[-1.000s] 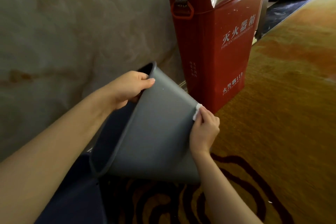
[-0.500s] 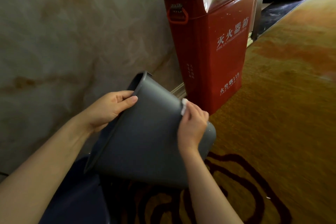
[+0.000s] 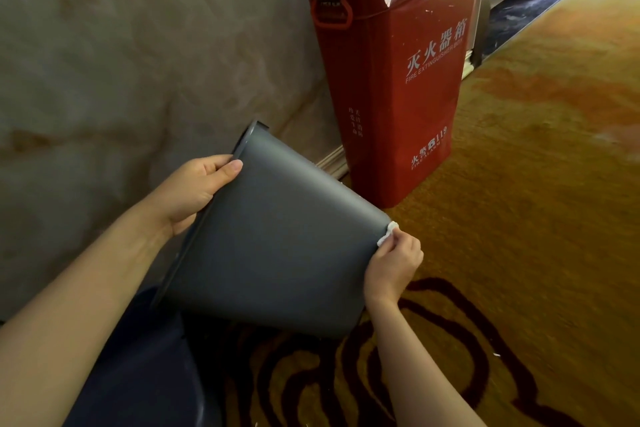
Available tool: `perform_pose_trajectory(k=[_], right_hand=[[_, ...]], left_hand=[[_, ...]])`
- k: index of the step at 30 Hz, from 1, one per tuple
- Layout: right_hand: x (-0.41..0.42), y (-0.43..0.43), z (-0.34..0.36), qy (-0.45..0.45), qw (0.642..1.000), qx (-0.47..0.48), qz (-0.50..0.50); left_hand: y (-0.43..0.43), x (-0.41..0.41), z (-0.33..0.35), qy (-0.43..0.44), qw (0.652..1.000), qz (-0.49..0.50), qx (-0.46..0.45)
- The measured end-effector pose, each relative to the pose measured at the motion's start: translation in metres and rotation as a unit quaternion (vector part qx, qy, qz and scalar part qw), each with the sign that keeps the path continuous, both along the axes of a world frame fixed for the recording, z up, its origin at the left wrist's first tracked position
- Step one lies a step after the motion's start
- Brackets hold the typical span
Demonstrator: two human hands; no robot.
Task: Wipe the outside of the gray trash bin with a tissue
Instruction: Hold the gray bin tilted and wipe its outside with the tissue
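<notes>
A gray bin [image 3: 273, 246] is tipped on its side above the carpet [image 3: 540, 218], its open rim toward the left and its base toward the right. The left hand [image 3: 194, 191] holds the rim, thumb lying on the outer wall and fingers curled inside. The right hand [image 3: 393, 263] pinches a small white tissue [image 3: 388, 234] against the bin's base corner, its grip closed around the wad. Just behind the bin stands a red fire extinguisher box [image 3: 391, 80] with white lettering and a handle on its side, set against a pale marbled wall [image 3: 121, 45]. Dark blue fabric [image 3: 138, 367] fills the lower left, under the left forearm.
</notes>
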State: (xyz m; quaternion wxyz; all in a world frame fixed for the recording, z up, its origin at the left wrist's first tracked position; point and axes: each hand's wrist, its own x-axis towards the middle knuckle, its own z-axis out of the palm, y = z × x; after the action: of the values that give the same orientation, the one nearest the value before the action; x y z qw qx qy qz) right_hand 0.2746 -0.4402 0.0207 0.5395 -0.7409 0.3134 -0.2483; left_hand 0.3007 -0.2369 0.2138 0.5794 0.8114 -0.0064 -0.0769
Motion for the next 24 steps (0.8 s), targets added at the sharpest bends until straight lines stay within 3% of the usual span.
perform_pose_trajectory(k=[9, 12, 15, 18, 21, 24], right_hand=[[-0.042, 0.021, -0.018, 0.086, 0.993, 0.080, 0.019], [-0.030, 0.015, 0.008, -0.013, 0.999, 0.037, 0.012], [-0.007, 0.027, 0.048, -0.140, 0.986, -0.052, 0.074], [0.007, 0.040, 0.059, -0.182, 0.971, -0.094, 0.124], [0.003, 0.031, 0.030, -0.130, 0.984, -0.080, 0.092], [-0.011, 0.010, -0.021, 0.021, 0.997, -0.038, 0.058]], left_hand=[[-0.008, 0.013, -0.003, -0.016, 0.999, 0.019, 0.034], [-0.010, 0.014, -0.006, -0.024, 0.999, 0.017, 0.039], [-0.010, 0.014, -0.006, -0.020, 0.999, 0.011, 0.034], [-0.010, 0.015, -0.005, -0.018, 0.999, 0.007, 0.032], [-0.008, 0.016, -0.004, -0.013, 0.999, -0.001, 0.036], [-0.006, 0.019, -0.002, -0.011, 0.999, 0.006, 0.043]])
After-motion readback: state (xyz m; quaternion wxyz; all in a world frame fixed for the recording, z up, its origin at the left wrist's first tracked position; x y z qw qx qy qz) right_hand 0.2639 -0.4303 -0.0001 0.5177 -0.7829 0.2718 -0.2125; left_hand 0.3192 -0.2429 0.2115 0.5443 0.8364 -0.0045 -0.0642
